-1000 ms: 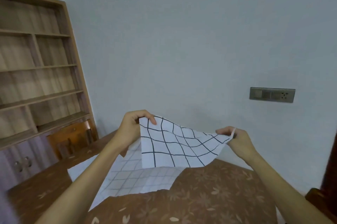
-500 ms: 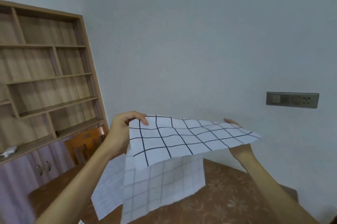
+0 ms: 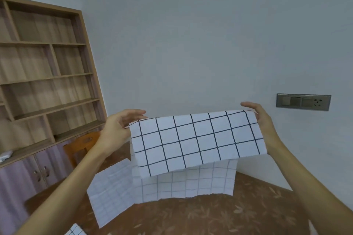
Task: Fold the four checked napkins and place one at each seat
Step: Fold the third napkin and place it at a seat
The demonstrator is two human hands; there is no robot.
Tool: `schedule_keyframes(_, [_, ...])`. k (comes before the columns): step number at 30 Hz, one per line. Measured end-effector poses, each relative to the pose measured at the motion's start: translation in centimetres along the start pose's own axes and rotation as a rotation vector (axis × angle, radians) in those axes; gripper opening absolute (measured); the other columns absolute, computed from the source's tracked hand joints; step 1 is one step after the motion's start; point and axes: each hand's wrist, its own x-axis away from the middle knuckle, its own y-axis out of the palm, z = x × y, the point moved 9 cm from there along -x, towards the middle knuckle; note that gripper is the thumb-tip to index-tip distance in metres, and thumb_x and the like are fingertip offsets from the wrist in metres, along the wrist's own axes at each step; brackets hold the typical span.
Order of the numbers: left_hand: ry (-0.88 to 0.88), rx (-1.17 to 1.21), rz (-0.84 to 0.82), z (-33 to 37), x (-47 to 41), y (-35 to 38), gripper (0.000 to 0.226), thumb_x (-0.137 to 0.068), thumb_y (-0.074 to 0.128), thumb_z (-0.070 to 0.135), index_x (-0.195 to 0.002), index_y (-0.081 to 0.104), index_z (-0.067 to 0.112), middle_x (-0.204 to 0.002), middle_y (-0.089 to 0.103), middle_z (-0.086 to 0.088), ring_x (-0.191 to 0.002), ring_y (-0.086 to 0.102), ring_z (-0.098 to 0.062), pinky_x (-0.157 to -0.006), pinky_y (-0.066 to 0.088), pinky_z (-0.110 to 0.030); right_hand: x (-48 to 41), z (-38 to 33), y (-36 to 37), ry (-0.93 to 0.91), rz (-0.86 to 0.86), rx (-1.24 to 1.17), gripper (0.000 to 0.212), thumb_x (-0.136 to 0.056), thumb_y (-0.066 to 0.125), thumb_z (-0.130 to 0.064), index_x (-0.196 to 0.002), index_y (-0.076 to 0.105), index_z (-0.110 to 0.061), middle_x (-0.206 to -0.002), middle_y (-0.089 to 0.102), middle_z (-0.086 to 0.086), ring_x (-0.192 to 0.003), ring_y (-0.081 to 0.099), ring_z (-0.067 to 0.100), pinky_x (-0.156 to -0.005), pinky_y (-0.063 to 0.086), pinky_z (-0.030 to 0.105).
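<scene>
I hold a white napkin with a dark check (image 3: 196, 141) up in the air above the table, doubled over so its near flap hangs toward me and a longer back flap hangs lower behind. My left hand (image 3: 118, 129) pinches the fold's left end. My right hand (image 3: 261, 120) holds the fold's right end. Another napkin (image 3: 112, 192) lies flat and pale on the brown patterned table (image 3: 229, 215) beneath. A corner of a third checked napkin (image 3: 75, 232) peeks in at the bottom edge.
A wooden shelf unit with cupboard doors (image 3: 42, 85) stands at the left. An orange wooden chair back (image 3: 82, 146) sits at the table's far left side. A switch and socket plate (image 3: 303, 101) is on the plain wall at the right.
The napkin went from a loose sheet stretched between my hands to a doubled sheet hanging over a straight fold. Both hands rose and my view tilted up.
</scene>
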Motion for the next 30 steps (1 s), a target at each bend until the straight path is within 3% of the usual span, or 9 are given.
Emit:
schedule_keyframes(2, [-0.022, 0.007, 0.071, -0.4, -0.4, -0.1, 0.039, -0.079, 0.076, -0.008, -0.090, 0.079, 0.030, -0.101, 0.079, 0.009, -0.100, 0.074, -0.014, -0.089, 0.059, -0.027, 0.7, -0.1, 0.6, 0.012, -0.109, 0.066, 0.028, -0.100, 0.041, -0.001, -0.104, 0.066, -0.012, -0.064, 0.062, -0.002, -0.059, 0.062, 0.005, -0.063, 0.051, 0.016])
schedule_keyframes(5, [-0.039, 0.074, 0.113, -0.3, -0.8, 0.5, 0.042, -0.077, 0.075, -0.015, -0.071, 0.080, 0.026, -0.095, 0.079, 0.008, -0.097, 0.075, -0.017, -0.085, 0.059, -0.023, 1.5, 0.2, 0.4, -0.065, -0.154, 0.348, 0.023, -0.084, 0.049, 0.014, -0.078, 0.066, 0.000, -0.076, 0.061, 0.009, -0.060, 0.059, 0.004, -0.068, 0.047, 0.021])
schedule_keyframes(9, [0.069, 0.029, 0.111, 1.5, -1.1, 1.0, 0.022, -0.084, 0.070, -0.012, -0.077, 0.070, 0.009, -0.100, 0.077, -0.006, -0.097, 0.074, -0.023, -0.083, 0.061, -0.027, 1.8, -0.1, -1.4, -0.121, -0.035, 0.328, 0.021, -0.079, 0.050, 0.013, -0.067, 0.057, -0.002, -0.098, 0.068, 0.004, -0.077, 0.063, -0.001, -0.073, 0.048, 0.013])
schedule_keyframes(12, [0.128, -0.034, 0.093, 2.3, -1.0, 0.8, 0.024, -0.087, 0.068, -0.008, -0.078, 0.070, 0.014, -0.091, 0.077, -0.006, -0.089, 0.075, -0.021, -0.079, 0.062, -0.029, 1.1, -0.7, -2.4, -0.117, -0.029, 0.197, 0.021, -0.081, 0.044, 0.013, -0.067, 0.054, 0.001, -0.086, 0.073, 0.005, -0.078, 0.067, 0.009, -0.073, 0.052, 0.015])
schedule_keyframes(16, [0.153, -0.080, 0.045, 2.8, -1.0, 0.8, 0.008, -0.087, 0.067, -0.010, -0.087, 0.071, -0.003, -0.095, 0.076, -0.012, -0.091, 0.075, -0.017, -0.085, 0.060, -0.024, 1.4, -3.3, -2.9, -0.289, -0.110, 0.279, 0.042, -0.077, 0.049, 0.023, -0.061, 0.064, -0.012, -0.085, 0.075, 0.000, -0.084, 0.068, 0.015, -0.080, 0.053, 0.022])
schedule_keyframes(18, [0.136, -0.089, 0.065, 2.9, -1.0, 0.5, 0.015, -0.087, 0.067, -0.010, -0.098, 0.072, -0.001, -0.097, 0.077, -0.008, -0.092, 0.075, -0.012, -0.085, 0.058, -0.019, 2.0, -4.7, -2.7, -0.387, -0.124, 0.372, 0.049, -0.078, 0.058, 0.028, -0.063, 0.069, -0.017, -0.087, 0.076, -0.006, -0.086, 0.070, 0.010, -0.085, 0.053, 0.020])
schedule_keyframes(21, [0.088, -0.075, 0.106, 2.5, -1.3, -0.5, 0.026, -0.088, 0.067, -0.008, -0.110, 0.073, 0.006, -0.105, 0.076, -0.003, -0.093, 0.075, -0.007, -0.084, 0.057, -0.015, 2.6, -6.3, -3.0, -0.437, -0.105, 0.353, 0.035, -0.079, 0.068, 0.018, -0.079, 0.076, -0.016, -0.086, 0.077, -0.010, -0.083, 0.071, 0.005, -0.085, 0.053, 0.015])
schedule_keyframes(27, [0.047, -0.073, 0.088, 2.3, -1.6, -0.4, 0.010, -0.090, 0.067, -0.005, -0.092, 0.074, 0.002, -0.095, 0.078, -0.008, -0.087, 0.076, -0.015, -0.075, 0.060, -0.020, 3.2, -6.9, -3.1, -0.391, -0.089, 0.394, 0.047, -0.089, 0.057, 0.018, -0.065, 0.073, -0.019, -0.087, 0.077, -0.013, -0.090, 0.072, 0.003, -0.085, 0.053, 0.014])
schedule_keyframes(30, [0.066, -0.093, 0.033, 2.6, -1.4, 0.0, 0.007, -0.086, 0.070, -0.005, -0.090, 0.074, 0.000, -0.084, 0.079, -0.008, -0.083, 0.076, -0.020, -0.075, 0.061, -0.022, 2.9, -7.5, -3.2, -0.388, -0.064, 0.403, 0.033, -0.089, 0.058, 0.015, -0.077, 0.071, -0.012, -0.080, 0.075, -0.016, -0.081, 0.070, -0.002, -0.077, 0.051, 0.009])
